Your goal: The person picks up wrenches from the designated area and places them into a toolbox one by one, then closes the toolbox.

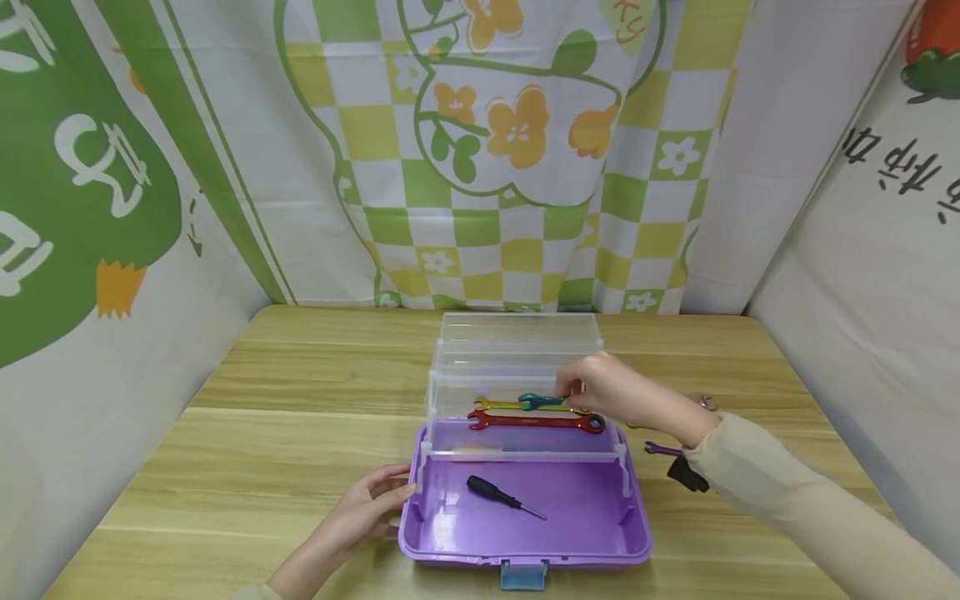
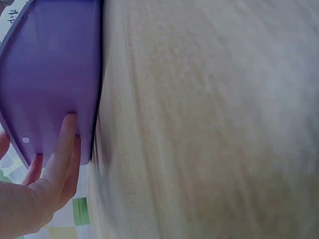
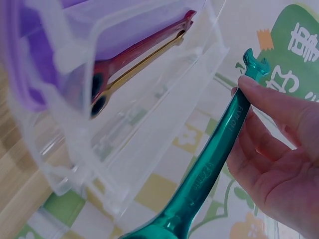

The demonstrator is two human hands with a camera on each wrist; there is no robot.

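Note:
A purple toolbox [image 1: 525,533] stands open on the wooden table, its clear tray [image 1: 450,400] raised at the back. In that tray lie a red wrench [image 1: 536,421] and a yellow wrench [image 1: 495,405]. My right hand [image 1: 577,390] pinches a teal wrench [image 1: 538,401] by one end, just above the tray; in the right wrist view the teal wrench [image 3: 219,149] runs along my fingers [image 3: 279,134] beside the tray [image 3: 149,124]. A black screwdriver [image 1: 501,495] lies in the purple base. My left hand [image 1: 393,500] rests with straight fingers [image 2: 62,149] against the box's left wall [image 2: 50,74].
To the right of the box a purple wrench [image 1: 663,450], a black object [image 1: 687,475] and a small silver piece [image 1: 706,403] lie on the table [image 1: 262,433]. Patterned cloth walls close in the back and both sides.

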